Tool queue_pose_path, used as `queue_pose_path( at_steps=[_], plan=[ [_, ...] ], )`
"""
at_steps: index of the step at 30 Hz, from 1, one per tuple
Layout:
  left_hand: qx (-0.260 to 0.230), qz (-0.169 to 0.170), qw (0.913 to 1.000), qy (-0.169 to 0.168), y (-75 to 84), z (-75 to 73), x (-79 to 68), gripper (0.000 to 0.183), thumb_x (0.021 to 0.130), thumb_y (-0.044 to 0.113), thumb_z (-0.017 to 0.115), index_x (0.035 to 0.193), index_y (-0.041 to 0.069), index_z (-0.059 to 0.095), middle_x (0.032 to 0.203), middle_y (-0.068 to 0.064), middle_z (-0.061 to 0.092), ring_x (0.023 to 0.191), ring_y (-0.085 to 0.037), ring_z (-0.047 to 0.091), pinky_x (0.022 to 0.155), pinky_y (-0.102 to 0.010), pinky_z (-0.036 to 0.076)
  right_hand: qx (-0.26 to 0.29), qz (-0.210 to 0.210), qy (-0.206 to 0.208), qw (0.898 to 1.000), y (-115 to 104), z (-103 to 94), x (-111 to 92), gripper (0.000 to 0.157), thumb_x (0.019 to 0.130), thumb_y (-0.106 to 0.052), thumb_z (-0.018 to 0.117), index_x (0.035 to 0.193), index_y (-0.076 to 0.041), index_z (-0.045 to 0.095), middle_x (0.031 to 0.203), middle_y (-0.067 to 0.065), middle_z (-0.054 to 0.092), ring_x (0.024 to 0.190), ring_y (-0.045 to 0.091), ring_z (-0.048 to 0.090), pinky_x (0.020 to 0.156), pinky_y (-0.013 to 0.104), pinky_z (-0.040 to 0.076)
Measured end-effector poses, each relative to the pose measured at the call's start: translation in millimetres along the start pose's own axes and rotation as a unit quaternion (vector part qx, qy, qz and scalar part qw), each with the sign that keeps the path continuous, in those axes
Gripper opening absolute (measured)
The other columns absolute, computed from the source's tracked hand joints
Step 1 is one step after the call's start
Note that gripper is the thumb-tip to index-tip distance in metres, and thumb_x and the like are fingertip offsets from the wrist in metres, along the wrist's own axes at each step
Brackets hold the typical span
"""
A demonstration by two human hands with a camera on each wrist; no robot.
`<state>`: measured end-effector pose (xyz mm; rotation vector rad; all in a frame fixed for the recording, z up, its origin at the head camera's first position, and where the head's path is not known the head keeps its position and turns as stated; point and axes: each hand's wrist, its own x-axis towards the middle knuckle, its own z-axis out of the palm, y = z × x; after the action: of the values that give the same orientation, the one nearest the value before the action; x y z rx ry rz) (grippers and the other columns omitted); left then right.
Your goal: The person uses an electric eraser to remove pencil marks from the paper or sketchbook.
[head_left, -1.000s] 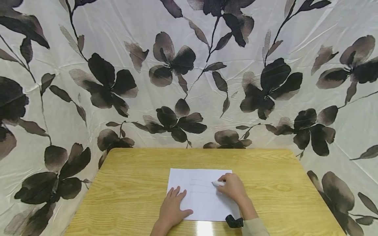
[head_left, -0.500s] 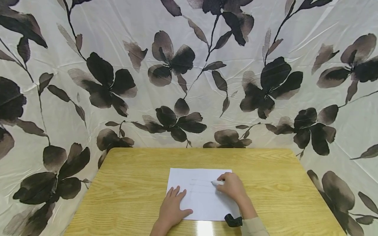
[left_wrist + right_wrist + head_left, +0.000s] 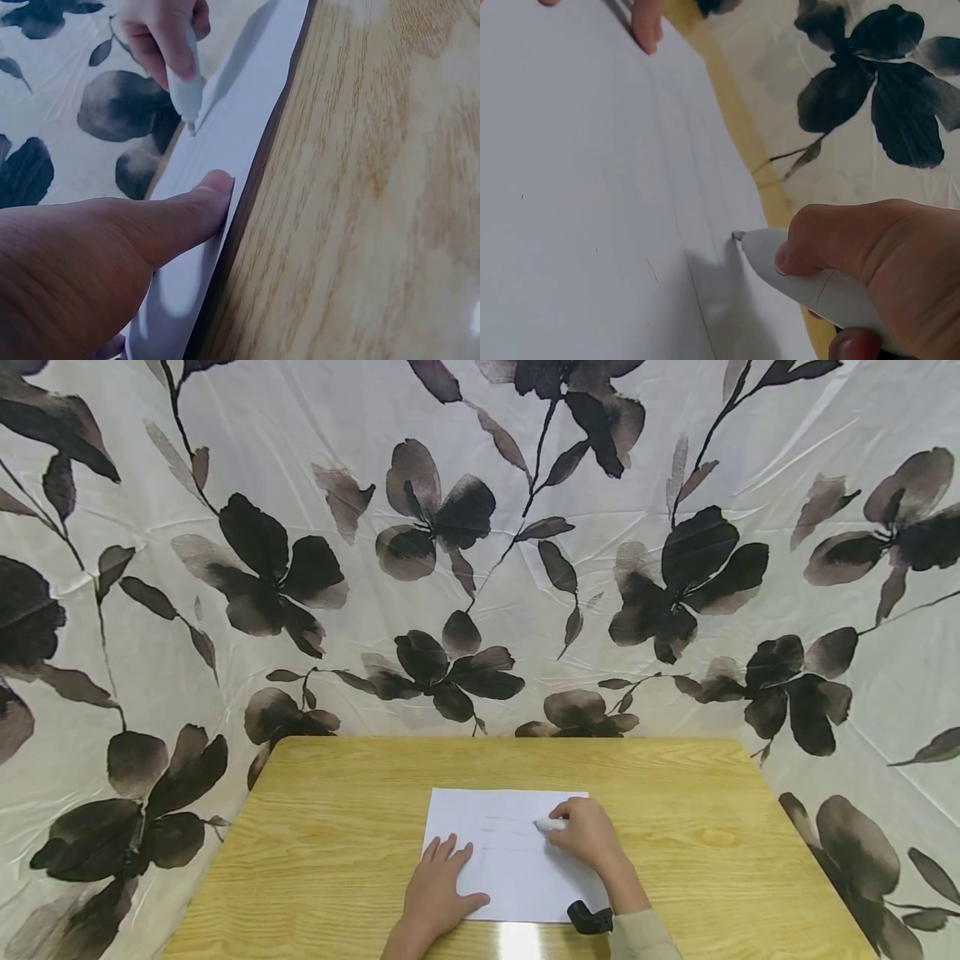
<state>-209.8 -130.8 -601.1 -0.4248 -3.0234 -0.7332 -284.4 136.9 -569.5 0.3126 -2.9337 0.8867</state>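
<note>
A white sheet of paper (image 3: 525, 885) lies on the wooden table, with several thin, faint lines across its upper half. My right hand (image 3: 588, 837) grips a thick white pen (image 3: 553, 824) between thumb and fingers. In the right wrist view the pen (image 3: 769, 255) tapers to a small grey tip, at or just over the paper near the drawn lines. My left hand (image 3: 438, 889) rests on the paper's left edge with fingers spread. Its thumb lies along the near edge in the left wrist view, where the pen (image 3: 186, 94) slants down toward the sheet.
The yellow wooden table (image 3: 322, 827) extends around the paper on all sides. A black device (image 3: 589, 918) sits at my right wrist, over the sheet's near right corner. Behind the table hangs a pale cloth (image 3: 570, 610) with dark flowers.
My right hand and the pen have shifted slightly left and away from me across the upper part of the paper. The left hand has stayed in place.
</note>
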Motion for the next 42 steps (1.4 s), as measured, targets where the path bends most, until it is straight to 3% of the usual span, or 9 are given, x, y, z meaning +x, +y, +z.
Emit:
queue_pose_path(
  at_steps=[14,21,26,31,38,42],
  plan=[
    [0.002,-0.012,0.9999,0.000,2.0,-0.6,-1.2,0.079,0.072,0.053,0.078,0.132,0.005,0.059,0.142,-0.025,0.045,0.134,-0.049,0.032,0.109,-0.058,0.030,-0.001,-0.021,-0.002,1.000,-2.8,0.0,4.4,0.018,0.066,-0.015,0.082,0.082,-0.010,0.077,0.081,0.001,0.071,0.076,0.016,0.064,0.069,0.036,0.056],
    [0.007,-0.009,0.9999,0.000,2.8,-0.5,-2.2,0.079,0.072,0.054,0.077,0.132,0.005,0.059,0.142,-0.025,0.045,0.133,-0.049,0.033,0.108,-0.058,0.031,-0.013,-0.008,-0.007,1.000,-3.3,2.4,4.8,0.017,0.066,-0.015,0.082,0.082,-0.011,0.077,0.082,0.000,0.071,0.077,0.015,0.064,0.069,0.035,0.056],
    [0.004,-0.002,1.0000,0.004,4.7,-0.7,-2.5,0.079,0.072,0.053,0.077,0.131,0.004,0.060,0.141,-0.026,0.046,0.133,-0.049,0.034,0.108,-0.059,0.031,-0.005,-0.027,-0.010,1.000,-4.5,4.7,5.5,0.018,0.066,-0.015,0.081,0.083,-0.010,0.077,0.083,0.001,0.071,0.076,0.015,0.064,0.067,0.035,0.056],
    [0.002,-0.005,1.0000,0.005,5.5,-1.4,-2.8,0.078,0.072,0.052,0.077,0.132,0.004,0.059,0.141,-0.025,0.045,0.134,-0.048,0.033,0.109,-0.058,0.030,-0.011,0.001,-0.004,1.000,-2.7,3.1,4.0,0.017,0.065,-0.014,0.081,0.081,-0.011,0.077,0.083,0.001,0.070,0.077,0.015,0.063,0.068,0.035,0.056],
    [0.009,-0.002,0.9999,0.006,2.5,1.5,-2.3,0.079,0.072,0.055,0.076,0.132,0.005,0.059,0.141,-0.025,0.046,0.134,-0.048,0.033,0.109,-0.057,0.031,-0.001,-0.018,-0.012,1.000,-4.8,2.7,5.9,0.017,0.066,-0.014,0.080,0.082,-0.009,0.077,0.081,0.000,0.070,0.071,0.013,0.061,0.063,0.034,0.054],
    [0.011,0.000,0.9999,0.009,1.9,2.3,-1.5,0.079,0.072,0.055,0.076,0.132,0.005,0.060,0.141,-0.025,0.046,0.133,-0.048,0.034,0.109,-0.057,0.031,-0.005,0.004,-0.011,1.000,-2.5,1.9,4.4,0.017,0.065,-0.013,0.080,0.082,-0.009,0.077,0.083,0.001,0.070,0.074,0.014,0.062,0.066,0.035,0.055]
  ],
)
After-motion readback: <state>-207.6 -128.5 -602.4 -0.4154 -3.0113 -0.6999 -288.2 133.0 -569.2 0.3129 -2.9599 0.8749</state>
